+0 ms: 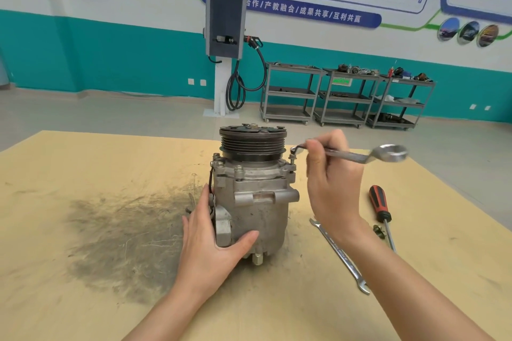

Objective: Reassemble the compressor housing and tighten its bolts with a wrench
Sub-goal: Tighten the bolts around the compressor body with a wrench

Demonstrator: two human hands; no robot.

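Head view shows the compressor (253, 194) standing upright on the tabletop (83, 285), between the two hands. Left hand (213, 241) presses its lower left side with straight fingers and the thumb across the front. Right hand (332, 183) pinches the wrench (357, 154), whose small ring end sits on a bolt (292, 158) just left of this hand. A second wrench (339, 253) and a screwdriver (381, 207) lie on the tabletop right of the right wrist.
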